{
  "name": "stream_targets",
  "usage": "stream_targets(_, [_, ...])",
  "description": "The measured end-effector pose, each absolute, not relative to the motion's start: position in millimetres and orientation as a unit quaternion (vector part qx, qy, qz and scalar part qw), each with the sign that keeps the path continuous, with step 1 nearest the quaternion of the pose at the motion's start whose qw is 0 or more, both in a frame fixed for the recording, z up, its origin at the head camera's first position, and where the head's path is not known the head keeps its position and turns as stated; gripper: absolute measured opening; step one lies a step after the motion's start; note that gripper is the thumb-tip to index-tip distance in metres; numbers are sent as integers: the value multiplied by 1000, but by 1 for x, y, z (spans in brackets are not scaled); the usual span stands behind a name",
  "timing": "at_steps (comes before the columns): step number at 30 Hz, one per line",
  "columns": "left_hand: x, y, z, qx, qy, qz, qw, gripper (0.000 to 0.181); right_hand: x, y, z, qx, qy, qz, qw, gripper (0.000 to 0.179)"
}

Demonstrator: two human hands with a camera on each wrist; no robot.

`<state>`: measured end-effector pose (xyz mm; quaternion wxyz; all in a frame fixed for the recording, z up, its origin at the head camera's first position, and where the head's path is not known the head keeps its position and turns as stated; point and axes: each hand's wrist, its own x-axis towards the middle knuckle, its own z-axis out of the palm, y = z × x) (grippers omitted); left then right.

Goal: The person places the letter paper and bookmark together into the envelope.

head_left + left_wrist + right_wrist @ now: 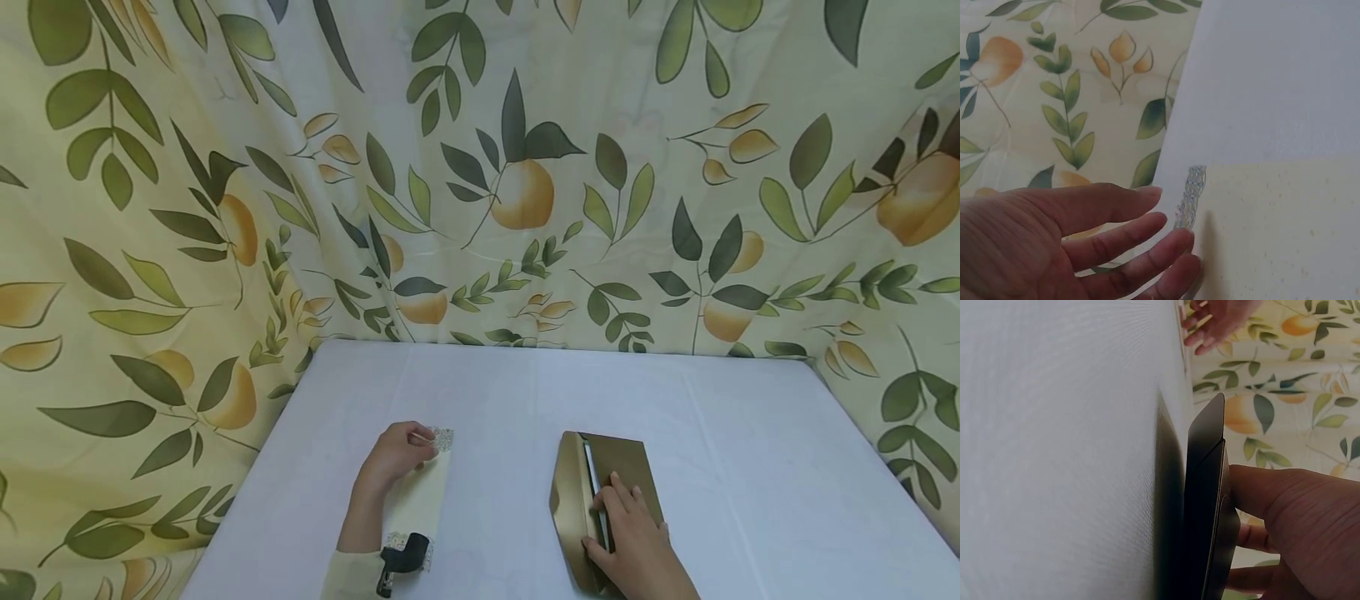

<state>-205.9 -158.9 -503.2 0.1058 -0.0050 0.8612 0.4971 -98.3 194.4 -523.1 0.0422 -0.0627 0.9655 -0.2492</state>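
Fruit-patterned fabric hangs behind and beside a white tabletop.

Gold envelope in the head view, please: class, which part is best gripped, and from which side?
Probably the long, straight edge on the right of the gold envelope, coming from the right. That edge faces away from the flap, which lies spread to the left; gripping there might bend it or disturb the pale strip in the opening.

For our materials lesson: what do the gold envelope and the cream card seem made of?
Gold envelope: probably stiff paper or card, metallic finish, judging by its sheen and creased flap.

Cream card: likely paper or card, speckled and matt, given its straight edges and lack of shine; its patterning may be printed.
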Motion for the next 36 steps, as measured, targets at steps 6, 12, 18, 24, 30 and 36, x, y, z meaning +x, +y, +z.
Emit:
stream_targets(6, [-208,-165,-507,-35,897,432,86,32,-99,194,-524,-60,966,-249,45,37])
stream_targets(12, [-203,-161,-509,-76,924,370,67,57,-98,194,-526,-62,964,-255,46,38])
stream_targets(18, [-199,-147,-512,-81,937,335,49,83,-99,194,-526,-62,964,-254,47,39])
stream_targets(24, [-199,-142,-519,-84,949,302,20,109,-99,193,-525,-60,965,-252,48,39])
stream_targets(30, [-199,-146,-521,-96,961,257,24,99,-99,193,-524,-59,966,-249,50,39])
stream_targets(36, [-199,-145,-513,-89,956,278,42,100,-100,192,-525,-61,966,-247,46,38])
